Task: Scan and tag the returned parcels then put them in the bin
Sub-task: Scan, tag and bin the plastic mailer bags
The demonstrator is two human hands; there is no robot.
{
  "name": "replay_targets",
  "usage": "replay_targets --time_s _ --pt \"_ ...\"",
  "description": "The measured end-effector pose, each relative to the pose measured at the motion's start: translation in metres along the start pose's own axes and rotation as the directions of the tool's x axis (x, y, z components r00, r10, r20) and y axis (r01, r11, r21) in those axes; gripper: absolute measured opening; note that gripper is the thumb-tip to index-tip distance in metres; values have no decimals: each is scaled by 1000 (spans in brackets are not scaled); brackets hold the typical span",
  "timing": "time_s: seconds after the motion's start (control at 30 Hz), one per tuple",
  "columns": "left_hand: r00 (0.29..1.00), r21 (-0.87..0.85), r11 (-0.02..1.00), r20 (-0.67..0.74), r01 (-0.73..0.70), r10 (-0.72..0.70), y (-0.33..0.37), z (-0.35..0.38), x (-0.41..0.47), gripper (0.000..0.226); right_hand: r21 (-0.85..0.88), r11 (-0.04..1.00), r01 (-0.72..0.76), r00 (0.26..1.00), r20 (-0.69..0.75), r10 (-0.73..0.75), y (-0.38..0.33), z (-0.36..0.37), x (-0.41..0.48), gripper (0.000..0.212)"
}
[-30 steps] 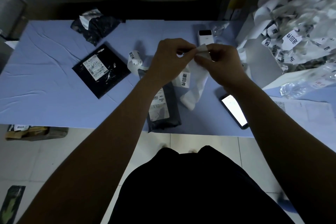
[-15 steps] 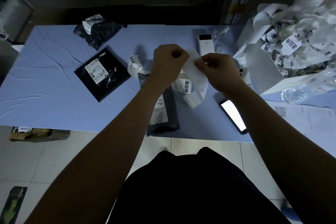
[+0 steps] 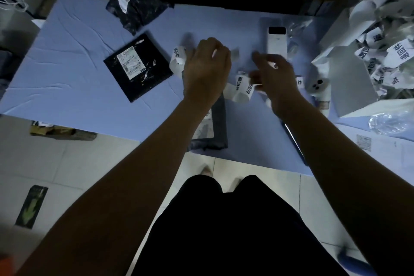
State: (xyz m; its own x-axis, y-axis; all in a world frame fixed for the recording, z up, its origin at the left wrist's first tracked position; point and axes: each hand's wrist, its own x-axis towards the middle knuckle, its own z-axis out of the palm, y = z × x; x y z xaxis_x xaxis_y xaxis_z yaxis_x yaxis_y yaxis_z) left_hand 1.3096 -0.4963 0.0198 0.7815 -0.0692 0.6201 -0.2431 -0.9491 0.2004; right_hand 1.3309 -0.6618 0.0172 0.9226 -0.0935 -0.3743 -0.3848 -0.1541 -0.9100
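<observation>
— What has changed since a moment ago?

— Both hands have pulled apart. Before, they pinched one white strip together. Now the left hand [image 3: 207, 67] sits apart from the right hand [image 3: 274, 77].

— How is the left hand?

— Its fingers are curled in loosely. I cannot tell if it holds anything. It hangs just over the top end of the grey parcel [image 3: 216, 129], beside a curl of sticker roll [image 3: 177, 60].

— And the right hand?

— It is blurry. Its fingers are partly bent, and the paper strip [image 3: 240, 87] with black words touches them underneath. I cannot tell if it grips the strip or only touches it.

— Where are the parcels?

— The grey parcel lies on the blue table [image 3: 74, 78], near the front edge, mostly under the left arm. A flat black parcel [image 3: 137, 67] with a white label lies well to the left of the left hand. A crumpled black bag [image 3: 136, 12] lies near the far edge.

— Any boxes?

— Yes, on the right a bin [image 3: 349, 78] is full of crumpled white paper [image 3: 389, 51] with black words.

— What else is near?

— A white scanner [image 3: 276, 40] lies just behind the right hand. A phone [image 3: 295, 143] peeks out under the right arm. A clear plastic bottle [image 3: 389, 122] lies by the bin.
</observation>
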Motion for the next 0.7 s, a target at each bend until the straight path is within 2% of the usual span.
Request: replay_targets --time_s 0.03,0.07,0.1,0.17,0.23,0.27,0.3,0.33,0.37,0.4,0.43,0.47,0.53,0.6,0.63,0.7 --pt "997 16 997 15 -72 72 -1 2 -8 13 178 981 -82 988 143 57 -3 11 -3 49" --pt "991 -11 995 86 -102 103 -2 1 -15 16 299 943 -147 970 230 78 -6 21 -4 47" --pt "986 -54 997 154 -54 62 -3 -1 -22 24 367 912 -185 962 256 92 -7 28 -4 45" --pt "955 -127 987 292 96 -55 -10 -6 -36 44 397 896 -199 967 226 115 -6 41 -2 51" --pt "940 -106 986 331 127 -86 -22 -9 -49 56 308 942 -135 982 167 86 -1 52 0 49" --pt "928 -170 960 340 221 -153 -30 -10 -56 62 260 961 -94 988 146 57 2 58 0 44" --pt "885 -269 879 370 393 -282 -36 -11 -61 67 230 971 -62 990 138 30 6 63 1 41" --pt "796 -385 709 422 591 -434 -40 -12 -62 70 216 976 -38 990 142 7 10 69 0 38" --pt "664 -477 463 497 747 -558 -46 -9 -64 67 191 982 -14 987 157 -16 15 75 0 36" --pt "517 -536 189 567 823 -641 -54 -5 -65 61 151 988 13 984 176 -40 20 81 -1 35" --pt "430 -559 29 603 829 -672 -63 0 -68 52 95 995 39 980 188 -57 27 87 -1 34" --pt "390 -561 -27 609 828 -691 -69 5 -69 42 29 998 60 980 186 -64 33 93 0 33" --pt "440 -517 122 555 847 -705 -80 15 -71 26 -138 985 99 987 136 -80 46 105 5 29" --pt "547 -424 357 526 832 -651 -83 27 -74 20 -344 924 170 985 95 -145 57 113 12 18" --pt "610 -378 480 516 792 -601 -85 33 -77 16 -439 872 214 977 95 -192 62 117 15 12" --pt "702 -313 656 521 687 -486 -90 48 -83 14 -564 776 281 959 139 -246 72 123 21 6"
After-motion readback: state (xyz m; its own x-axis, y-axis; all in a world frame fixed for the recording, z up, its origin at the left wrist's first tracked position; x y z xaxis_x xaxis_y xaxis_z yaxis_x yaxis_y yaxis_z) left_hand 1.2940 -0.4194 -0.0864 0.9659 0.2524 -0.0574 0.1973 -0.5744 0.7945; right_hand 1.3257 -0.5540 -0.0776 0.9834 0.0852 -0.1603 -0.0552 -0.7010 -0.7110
